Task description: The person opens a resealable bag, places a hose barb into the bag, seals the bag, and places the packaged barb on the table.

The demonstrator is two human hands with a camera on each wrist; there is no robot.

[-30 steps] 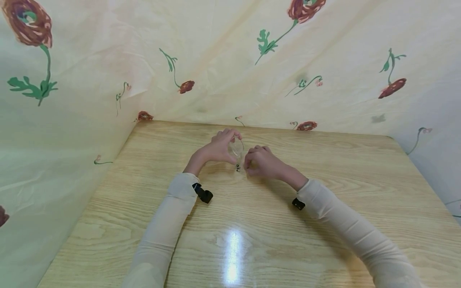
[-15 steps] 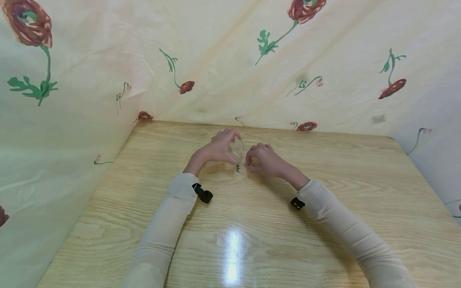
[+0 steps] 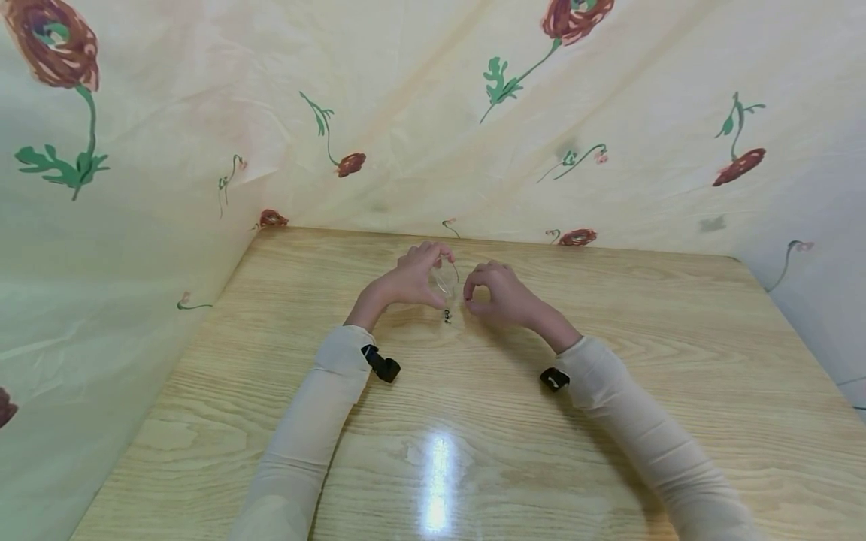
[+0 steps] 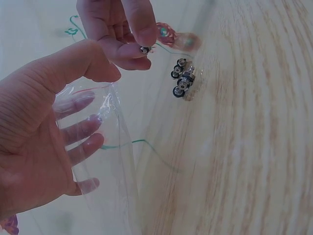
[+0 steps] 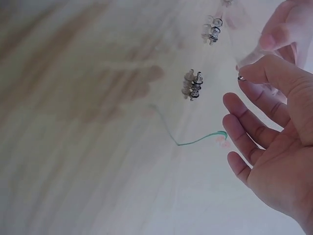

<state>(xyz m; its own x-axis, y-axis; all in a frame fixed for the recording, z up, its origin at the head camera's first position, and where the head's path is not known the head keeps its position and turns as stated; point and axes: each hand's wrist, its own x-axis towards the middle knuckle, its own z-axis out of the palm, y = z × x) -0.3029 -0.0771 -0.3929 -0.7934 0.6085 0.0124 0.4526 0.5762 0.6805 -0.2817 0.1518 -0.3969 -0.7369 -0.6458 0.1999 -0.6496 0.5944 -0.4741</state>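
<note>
while the left hand (image 3: 404, 278) holds the clear bag (image 4: 116, 161) near its mouth, the right hand (image 3: 502, 298) is positioned just to the right of the bag. the left thumb bends toward the fingers, and the four fingers are spread and visible through the plastic; whether they lie inside or behind the bag cannot be told. the right thumb and index finger pinch a small metal fitting (image 4: 145, 50), which sits near the mouth of the bag and outside it; the other three right fingers are slightly bent and apart. further metal parts (image 4: 183, 78) with black rings rest on the wooden table (image 3: 609, 315), on the near side of the bag, arranged in two groups in the right wrist view. a floral sheet (image 3: 419, 90) spans the background beyond the bag. two pale sleeves (image 3: 301, 436) with black straps (image 3: 382, 364) lie nearer the person than the bag.
</note>
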